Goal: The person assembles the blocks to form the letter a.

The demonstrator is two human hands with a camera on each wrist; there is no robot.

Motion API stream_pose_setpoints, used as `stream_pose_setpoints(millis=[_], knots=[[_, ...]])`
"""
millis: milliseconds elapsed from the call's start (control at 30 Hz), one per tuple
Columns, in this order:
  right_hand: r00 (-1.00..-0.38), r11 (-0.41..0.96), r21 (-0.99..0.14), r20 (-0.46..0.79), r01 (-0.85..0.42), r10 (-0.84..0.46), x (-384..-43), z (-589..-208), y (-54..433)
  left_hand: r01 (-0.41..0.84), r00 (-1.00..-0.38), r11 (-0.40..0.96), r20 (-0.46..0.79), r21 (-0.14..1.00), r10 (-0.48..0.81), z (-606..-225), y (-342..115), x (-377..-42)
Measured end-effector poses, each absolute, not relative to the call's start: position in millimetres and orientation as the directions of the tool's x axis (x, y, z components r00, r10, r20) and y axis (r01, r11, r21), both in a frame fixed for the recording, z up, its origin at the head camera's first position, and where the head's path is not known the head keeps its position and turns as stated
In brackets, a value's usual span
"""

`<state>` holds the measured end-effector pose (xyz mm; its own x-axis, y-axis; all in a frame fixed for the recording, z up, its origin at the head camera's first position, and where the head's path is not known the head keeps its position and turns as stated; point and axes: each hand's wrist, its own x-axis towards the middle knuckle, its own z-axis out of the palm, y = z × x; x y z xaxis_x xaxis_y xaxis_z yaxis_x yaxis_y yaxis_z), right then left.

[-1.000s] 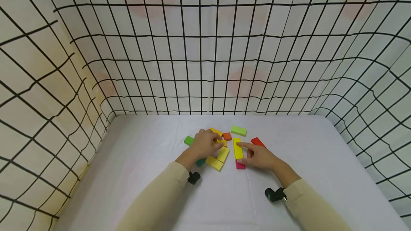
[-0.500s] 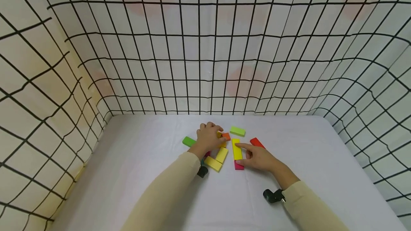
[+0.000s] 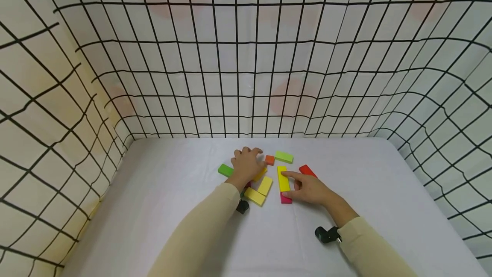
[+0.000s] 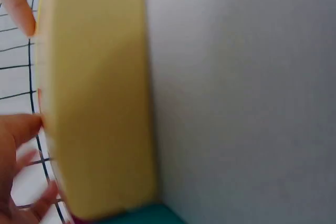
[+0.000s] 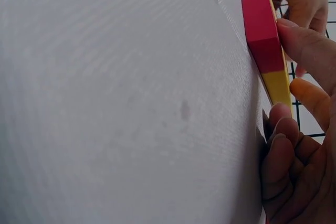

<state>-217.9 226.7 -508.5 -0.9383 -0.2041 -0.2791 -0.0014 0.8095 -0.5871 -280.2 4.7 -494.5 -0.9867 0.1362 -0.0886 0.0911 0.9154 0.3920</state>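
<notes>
My left hand (image 3: 246, 168) reaches over the cluster of small wooden blocks, fingers spread and loosely bent. An orange-yellow block (image 3: 261, 175) lies partly under its thumb; whether they touch I cannot tell. My right hand (image 3: 311, 188) rests its index finger on a bright yellow block (image 3: 283, 183). Its thumb touches a crimson block (image 5: 261, 30) that meets the near end of the yellow one. Two pale yellow blocks (image 3: 265, 186) lie at an angle between the hands; one pale yellow block (image 4: 100, 98) fills much of the left wrist view.
A small orange-red block (image 3: 270, 160) and a lime block (image 3: 284, 157) lie farther back. A red block (image 3: 307, 171) sits behind the right hand, a green block (image 3: 225, 170) left of the left hand. Black wire mesh (image 3: 238, 72) stands around the white table (image 3: 153, 225).
My left hand moved forward and right, then slightly back left. The orange-yellow block beside it now lies slanted, apart from the orange-red one. My right hand stays on the yellow and crimson blocks.
</notes>
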Motion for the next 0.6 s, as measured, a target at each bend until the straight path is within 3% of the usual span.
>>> stream_pose_setpoints(millis=[100,200,433,600], knots=[[-0.937,0.804,-0.595,-0.283,0.004,-0.204,-217.6,-508.4,226.9,0.2,-0.967,0.913,-0.077,0.357,0.242,-497.3,5.0,-278.4],[-0.936,0.802,-0.597,-0.288,0.009,-0.203,-217.4,-508.5,226.5,0.24,-0.961,0.925,-0.064,0.295,0.27,-499.7,4.2,-277.0],[-0.937,0.794,-0.608,-0.285,0.013,-0.203,-216.3,-506.0,225.9,0.163,-0.973,0.963,-0.123,0.216,0.193,-494.9,-7.3,-279.8],[-0.937,0.797,-0.603,-0.284,0.01,-0.203,-216.4,-506.7,225.9,0.116,-0.969,0.96,-0.183,0.253,0.165,-490.9,-20.4,-281.4]])
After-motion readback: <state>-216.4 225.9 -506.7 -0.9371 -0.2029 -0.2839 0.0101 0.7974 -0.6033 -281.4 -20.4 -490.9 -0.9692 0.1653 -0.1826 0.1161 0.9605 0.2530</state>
